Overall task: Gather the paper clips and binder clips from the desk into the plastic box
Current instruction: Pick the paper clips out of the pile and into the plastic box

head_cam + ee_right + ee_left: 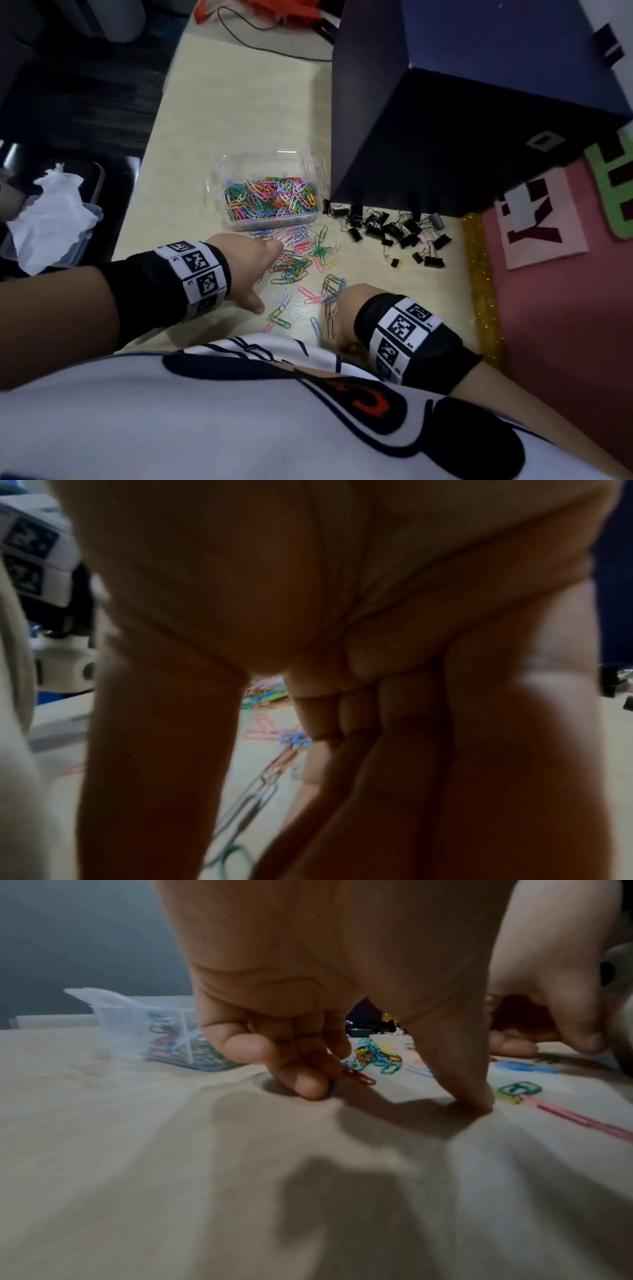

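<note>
A clear plastic box holds many coloured paper clips. In front of it, loose paper clips lie scattered on the pale desk. Black binder clips are heaped to the right of the box. My left hand is on the near-left edge of the loose pile, with its fingers curled over some clips and its thumb tip pressed on the desk. My right hand stands by the desk's front edge. Its thumb and bent fingers are apart, with a few clips lying between them.
A large dark blue box stands just behind the binder clips. A pink board with a gold glitter strip borders the desk on the right. Crumpled tissue in a container sits off the desk's left edge. A black cable lies at the back.
</note>
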Tool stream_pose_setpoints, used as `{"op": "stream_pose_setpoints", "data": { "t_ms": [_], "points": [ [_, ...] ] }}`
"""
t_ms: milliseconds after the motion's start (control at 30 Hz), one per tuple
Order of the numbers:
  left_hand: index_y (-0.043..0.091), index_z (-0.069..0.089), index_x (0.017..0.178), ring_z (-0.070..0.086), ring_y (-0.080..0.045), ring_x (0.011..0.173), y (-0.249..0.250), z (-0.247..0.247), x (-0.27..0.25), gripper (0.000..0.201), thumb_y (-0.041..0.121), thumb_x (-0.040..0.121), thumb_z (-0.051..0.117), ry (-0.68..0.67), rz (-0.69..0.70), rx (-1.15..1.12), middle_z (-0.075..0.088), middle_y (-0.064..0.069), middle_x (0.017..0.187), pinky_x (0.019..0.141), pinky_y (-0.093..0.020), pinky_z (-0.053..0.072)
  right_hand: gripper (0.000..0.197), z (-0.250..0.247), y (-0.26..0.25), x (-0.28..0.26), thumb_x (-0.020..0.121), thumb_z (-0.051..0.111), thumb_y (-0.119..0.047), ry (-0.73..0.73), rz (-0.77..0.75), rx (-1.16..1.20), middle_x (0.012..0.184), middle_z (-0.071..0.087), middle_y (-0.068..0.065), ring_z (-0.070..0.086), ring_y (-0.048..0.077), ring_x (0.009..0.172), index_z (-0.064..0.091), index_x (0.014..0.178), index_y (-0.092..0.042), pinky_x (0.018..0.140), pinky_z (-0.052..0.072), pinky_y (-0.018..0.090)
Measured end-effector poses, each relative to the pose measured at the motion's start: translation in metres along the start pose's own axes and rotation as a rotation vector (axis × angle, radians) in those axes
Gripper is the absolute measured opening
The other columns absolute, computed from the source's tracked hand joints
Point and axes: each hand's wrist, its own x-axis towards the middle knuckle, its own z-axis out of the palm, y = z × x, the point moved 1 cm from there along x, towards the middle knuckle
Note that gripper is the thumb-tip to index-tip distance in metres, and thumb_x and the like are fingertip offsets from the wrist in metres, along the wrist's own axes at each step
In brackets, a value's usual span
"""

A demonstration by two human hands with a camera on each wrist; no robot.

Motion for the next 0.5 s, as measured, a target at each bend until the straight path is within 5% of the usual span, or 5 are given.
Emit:
{"op": "stream_pose_setpoints", "data": {
  "t_ms": [100,200,367,500],
  "points": [
    [0.021,0.034,0.105,0.06,-0.024,0.088,0.005,-0.002,-0.002,0.081,0.078,0.057,0.065,0.04,0.03,0.024,0.058,0.0,0.101,0.072,-0.038,0.053,0.014,0.008,0.001,0.004,0.088,0.059,-0.02,0.102,0.031,0.112,0.074,0.055,0.006,0.059,0.027,0.08,0.06,0.082,-0.007,0.072,0.049,0.031],
    [0.022,0.033,0.107,0.057,-0.024,0.09,0.014,0.001,-0.006,0.09,0.085,0.05,0.061,0.043,0.083,0.117,0.054,-0.001,0.104,0.072,-0.036,0.049,0.03,0.006,0.003,0.012,0.086,0.058,-0.013,0.233,0.116,0.242,0.06,0.048,0.004,0.053,0.024,0.06,0.046,0.058,-0.01,0.062,0.043,0.029],
    [0.019,0.031,0.106,0.059,-0.027,0.092,0.023,0.001,0.002,0.071,0.068,0.068,0.066,0.125,0.051,0.071,0.055,-0.005,0.107,0.071,-0.038,0.049,0.01,-0.009,0.004,0.02,0.09,0.054,-0.021,0.46,0.133,0.457,0.084,0.06,0.005,0.059,0.025,0.082,0.059,0.092,-0.013,0.068,0.043,0.028],
    [0.02,0.032,0.101,0.058,-0.027,0.094,0.004,-0.012,0.0,0.049,0.058,0.083,0.057,0.268,0.01,0.023,0.053,-0.005,0.111,0.071,-0.034,0.049,0.025,-0.006,0.019,0.016,0.088,0.058,-0.024,0.446,0.221,0.521,0.093,0.057,0.005,0.055,0.025,0.085,0.053,0.109,-0.01,0.068,0.043,0.029]
  ]
}}
